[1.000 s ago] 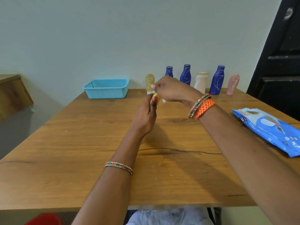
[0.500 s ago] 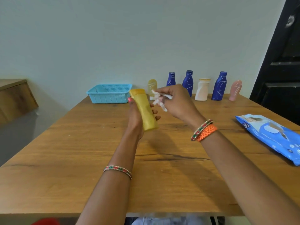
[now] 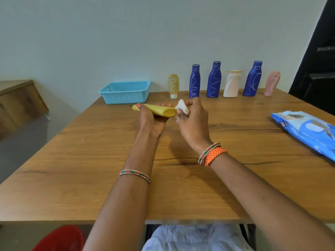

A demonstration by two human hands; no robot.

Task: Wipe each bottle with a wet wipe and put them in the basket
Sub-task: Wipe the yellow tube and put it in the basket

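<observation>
— Tipped over since half a second ago: yellow bottle (image 3: 156, 111) now lying near-level in the left hand (image 3: 152, 119), flat base turned toward the right hand (image 3: 192, 122), instead of standing upright.

— Why sideways?

— Likely to bring the base within reach of the wet wipe (image 3: 181, 107). Left fingers (image 3: 164, 105) curled round the bottle's body, thumb on top, holding it above the wooden surface (image 3: 108, 160). Right fingers pinched on the crumpled wipe, touching the bottle's base end.

— And the rest?

— Six bottles lined up along the wall: pale yellow tube (image 3: 173, 85), three blue bottles (image 3: 214, 79), a white bottle (image 3: 231, 84), a pink tube (image 3: 272, 82). Blue basket (image 3: 125, 91) beside them at the far left, seemingly with nothing inside. Wipes pack (image 3: 306, 130) at the right edge.
</observation>
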